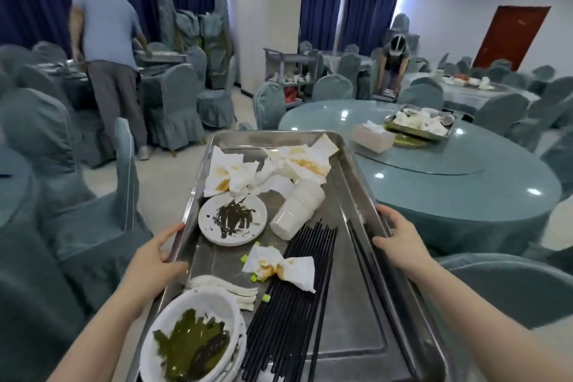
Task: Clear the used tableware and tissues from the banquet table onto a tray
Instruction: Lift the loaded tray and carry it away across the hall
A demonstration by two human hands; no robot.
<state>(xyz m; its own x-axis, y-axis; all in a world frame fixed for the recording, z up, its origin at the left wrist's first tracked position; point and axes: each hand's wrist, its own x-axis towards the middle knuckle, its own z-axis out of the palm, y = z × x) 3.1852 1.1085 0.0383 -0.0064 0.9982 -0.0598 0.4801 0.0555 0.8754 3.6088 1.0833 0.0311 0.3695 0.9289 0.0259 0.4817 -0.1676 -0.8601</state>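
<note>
The left hand (156, 253) and right hand (400, 234) gripped the tray's (350, 195) side rims, mid-frame, with plates (232, 220), tissues (279, 267) and chopsticks (297, 288) aboard.

The left hand (152, 253) was bare. Back from its grip, the left forearm (102, 329) was bare and slender, widening toward the lower edge of the view. The right hand (400, 237) was bare too. Behind its grip the wrist was narrow and smooth, and the right forearm (483, 313) was uncovered as far as it showed.
</note>
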